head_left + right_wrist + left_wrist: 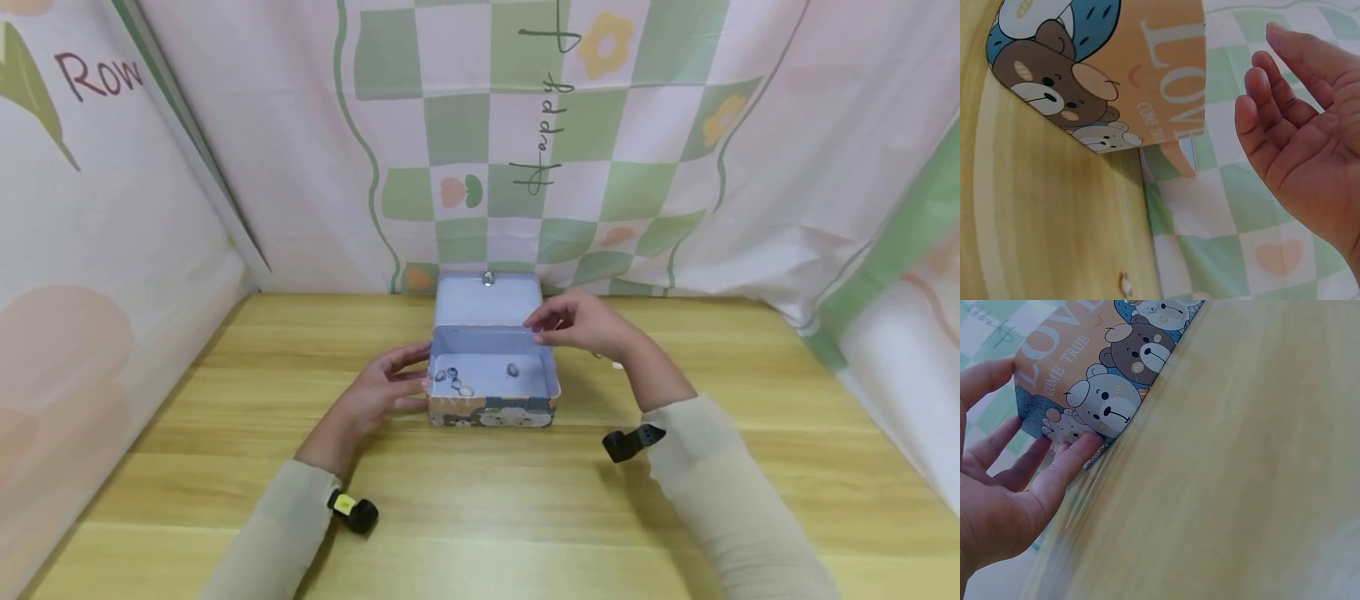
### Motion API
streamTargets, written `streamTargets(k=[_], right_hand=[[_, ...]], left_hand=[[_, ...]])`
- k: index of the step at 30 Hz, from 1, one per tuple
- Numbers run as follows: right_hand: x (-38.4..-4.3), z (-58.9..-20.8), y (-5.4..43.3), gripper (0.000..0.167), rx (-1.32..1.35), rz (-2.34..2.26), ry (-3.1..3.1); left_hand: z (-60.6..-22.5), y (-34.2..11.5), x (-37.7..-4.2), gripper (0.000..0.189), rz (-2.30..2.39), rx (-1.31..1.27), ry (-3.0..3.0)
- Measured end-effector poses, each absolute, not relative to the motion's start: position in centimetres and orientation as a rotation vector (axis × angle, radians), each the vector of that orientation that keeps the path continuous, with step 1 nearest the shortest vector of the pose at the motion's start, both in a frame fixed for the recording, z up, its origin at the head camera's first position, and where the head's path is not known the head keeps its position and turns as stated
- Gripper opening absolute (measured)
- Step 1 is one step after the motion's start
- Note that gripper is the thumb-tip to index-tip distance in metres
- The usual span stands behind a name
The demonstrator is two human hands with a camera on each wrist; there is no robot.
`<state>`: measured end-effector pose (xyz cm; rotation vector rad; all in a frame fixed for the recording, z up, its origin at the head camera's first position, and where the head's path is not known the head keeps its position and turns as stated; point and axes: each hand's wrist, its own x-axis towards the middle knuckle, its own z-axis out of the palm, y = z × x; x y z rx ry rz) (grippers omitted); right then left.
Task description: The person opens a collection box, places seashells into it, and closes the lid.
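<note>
A lidded tin box printed with bears and the word LOVE stands on the wooden table, its lid tipped back. Several small, shell-like pieces lie on its pale blue floor, mostly to the left, with one single piece right of the middle. My left hand is at the box's left end, spread fingers touching its side. Over the back right corner is my right hand, fingers loosely bent; the right wrist view shows nothing in its palm.
Right of the box, a small pale piece lies on the table. A checked cloth hangs close behind the lid, and another cloth borders the table's left side.
</note>
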<state>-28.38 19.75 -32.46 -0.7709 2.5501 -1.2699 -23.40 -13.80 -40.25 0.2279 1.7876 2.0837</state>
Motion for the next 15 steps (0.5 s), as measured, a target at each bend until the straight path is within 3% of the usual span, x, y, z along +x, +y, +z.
streamTargets(k=[15], right_hand=[[-27.1, -34.2, 22.6, 0.028, -0.671, -1.454, 2.606]], left_hand=[[-40.4, -13.9, -23.5, 0.071, 2.092, 0.229, 1.772]])
